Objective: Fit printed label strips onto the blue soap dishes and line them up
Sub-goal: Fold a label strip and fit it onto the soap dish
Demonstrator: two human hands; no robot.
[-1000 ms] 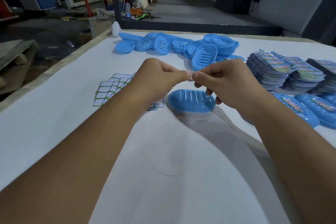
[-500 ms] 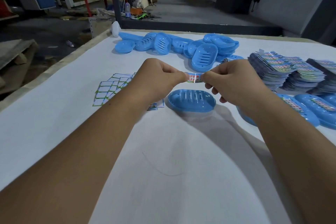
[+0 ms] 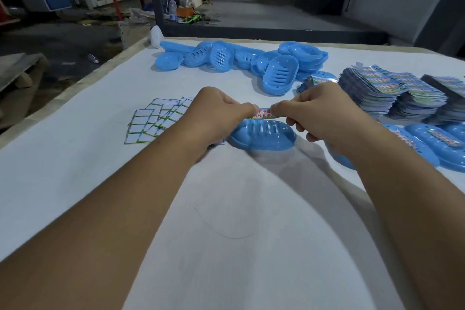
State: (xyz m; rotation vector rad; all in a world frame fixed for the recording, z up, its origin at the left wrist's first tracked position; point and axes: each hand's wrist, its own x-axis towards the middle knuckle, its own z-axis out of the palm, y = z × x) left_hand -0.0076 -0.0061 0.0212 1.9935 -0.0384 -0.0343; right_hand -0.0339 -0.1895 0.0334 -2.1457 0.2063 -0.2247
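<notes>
Holding the label strip taut between both hands, you have it just above the far rim of the blue soap dish, which sits on the white table directly in front of you. Your left hand pinches the strip's left end between thumb and fingertip, and your right hand pinches the right end the same way, so both are clamped on the strip and nothing else. My read is that you are at the fitting step, with the strip stretched but not yet seated. Keep the tension even and the printed face toward you, centre it over the slots, and lower both ends together so it lands square across the dish instead of skewed. Watch that the dish does not slide on the cloth as you press; a spare finger on its rim should steady it. Whether the strip tucks under the rim or simply lies across cannot be told from this view. Finished dishes lie in a row at your right, each with a label on top, so set this one beside them at the same angle. More strips are stacked beyond, and unlabelled dishes are heaped at the table's far side.
</notes>
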